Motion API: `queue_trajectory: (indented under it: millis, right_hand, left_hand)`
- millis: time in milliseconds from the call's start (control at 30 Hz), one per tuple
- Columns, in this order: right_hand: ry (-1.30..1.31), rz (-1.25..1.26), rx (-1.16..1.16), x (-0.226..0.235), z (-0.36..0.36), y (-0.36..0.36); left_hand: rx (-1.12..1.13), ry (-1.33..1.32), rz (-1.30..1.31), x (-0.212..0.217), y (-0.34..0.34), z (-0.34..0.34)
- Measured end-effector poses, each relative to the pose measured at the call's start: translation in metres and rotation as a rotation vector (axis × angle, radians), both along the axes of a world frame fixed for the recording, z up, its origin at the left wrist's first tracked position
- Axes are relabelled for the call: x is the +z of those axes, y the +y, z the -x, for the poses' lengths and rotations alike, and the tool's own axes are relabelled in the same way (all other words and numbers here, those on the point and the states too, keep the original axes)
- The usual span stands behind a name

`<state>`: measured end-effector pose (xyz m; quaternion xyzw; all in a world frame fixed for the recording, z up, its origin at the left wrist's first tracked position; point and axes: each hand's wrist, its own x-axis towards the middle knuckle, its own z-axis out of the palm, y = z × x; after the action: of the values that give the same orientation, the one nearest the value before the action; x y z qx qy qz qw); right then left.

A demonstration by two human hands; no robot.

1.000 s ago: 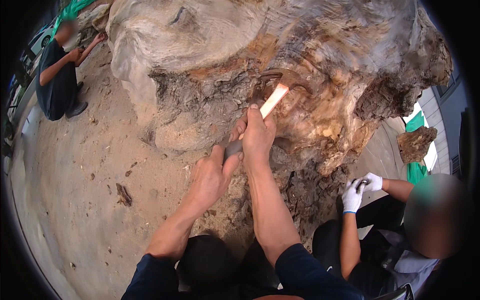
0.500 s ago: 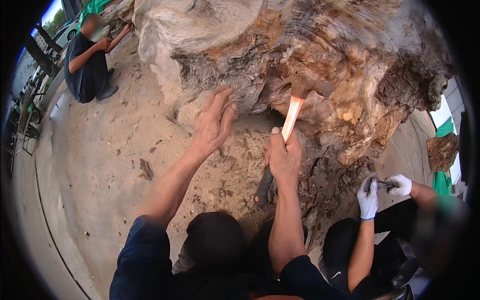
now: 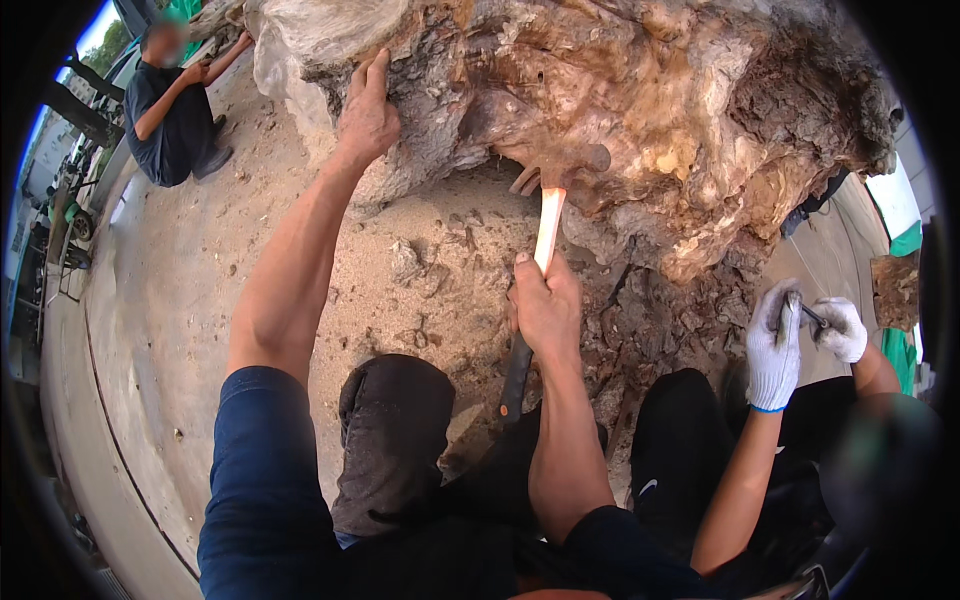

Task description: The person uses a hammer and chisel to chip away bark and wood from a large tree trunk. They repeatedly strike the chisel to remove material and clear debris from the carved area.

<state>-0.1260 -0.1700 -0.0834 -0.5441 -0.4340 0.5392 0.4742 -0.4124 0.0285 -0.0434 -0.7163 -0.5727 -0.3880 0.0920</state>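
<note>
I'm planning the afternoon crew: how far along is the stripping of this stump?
Done: the stump shows pale bared patches, and loose chips lie on the sand below. In hand: the right hand grips a hammer with its head against the wood, while the left hand braces on the stump. Left: much dark, rough crust remains, so it looks far from finished.

One stump, one hammer, three people showing.
One huge weathered stump (image 3: 640, 110) is lying on sand; one hammer (image 3: 545, 240) is showing; two bare hands and two white-gloved hands (image 3: 775, 350) are working; one distant person (image 3: 170, 110) is crouching.
</note>
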Motion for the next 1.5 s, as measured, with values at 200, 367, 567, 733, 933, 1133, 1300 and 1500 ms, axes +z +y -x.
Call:
queue_trajectory:
  millis: [200, 367, 567, 733, 933, 1133, 1300, 1500]
  right_hand:
    - [0.179, 0.174, -0.091, 0.016, 0.007, 0.019]
    - [0.318, 0.190, -0.211, 0.006, 0.040, 0.039]
    - [0.686, 0.171, -0.399, -0.015, 0.091, 0.049]
    - [0.745, 0.206, -0.469, -0.030, 0.115, 0.069]
    - [0.785, 0.191, -0.523, -0.041, 0.127, 0.093]
    - [0.865, 0.088, -0.546, -0.074, 0.149, 0.116]
    - [0.897, 0.019, -0.476, -0.091, 0.160, 0.118]
    - [0.365, -0.154, -0.540, -0.121, 0.157, 0.115]
  left_hand:
    - [-0.003, -0.037, -0.088, -0.002, 0.012, -0.016]
    - [-0.004, 0.092, -0.427, -0.010, 0.038, 0.006]
    - [-0.210, 0.033, -0.493, -0.010, 0.042, 0.010]
    - [-0.295, -0.038, -0.448, -0.016, 0.043, 0.013]
    - [-0.274, -0.041, -0.432, -0.022, 0.046, 0.010]
    - [-0.256, -0.095, -0.306, -0.012, 0.040, 0.005]
    - [-0.107, -0.063, -0.355, -0.018, 0.045, -0.010]
    - [-0.059, -0.056, -0.416, -0.030, 0.055, -0.016]
